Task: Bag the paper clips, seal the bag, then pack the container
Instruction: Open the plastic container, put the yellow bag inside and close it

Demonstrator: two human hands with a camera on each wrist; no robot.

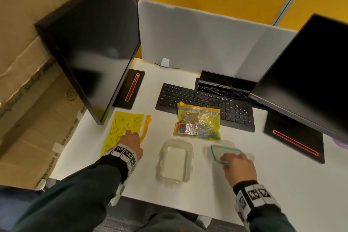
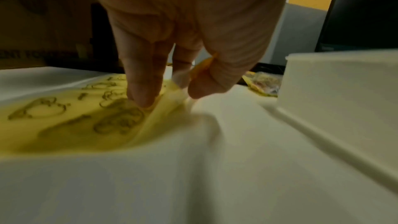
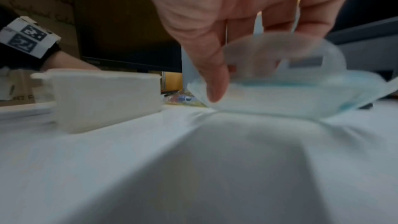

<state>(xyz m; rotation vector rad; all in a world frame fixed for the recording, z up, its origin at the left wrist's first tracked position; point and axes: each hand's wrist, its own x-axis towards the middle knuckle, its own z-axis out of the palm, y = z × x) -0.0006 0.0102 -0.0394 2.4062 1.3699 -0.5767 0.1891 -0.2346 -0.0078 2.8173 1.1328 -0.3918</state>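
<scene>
A yellow zip bag full of coloured paper clips [image 1: 198, 124] lies partly on the keyboard, its slider at the top left. A second, empty yellow zip bag [image 1: 122, 124] lies flat at the left. My left hand [image 1: 131, 141] pinches that bag's right edge between thumb and fingers [image 2: 170, 96] and lifts it slightly. A clear open container [image 1: 175, 160] stands between my hands. Its lid [image 1: 224, 153], with a green seal, lies to the right. My right hand [image 1: 237, 164] grips the lid [image 3: 290, 100], thumb on the near edge, and tilts it off the table.
A black keyboard [image 1: 205, 103] lies behind the bags. Dark monitors stand at the left [image 1: 94, 52] and right [image 1: 305, 77], the right one's base [image 1: 293, 137] close to the lid. A grey divider [image 1: 207, 39] closes the back. Cardboard boxes [image 1: 28, 81] stand left of the desk.
</scene>
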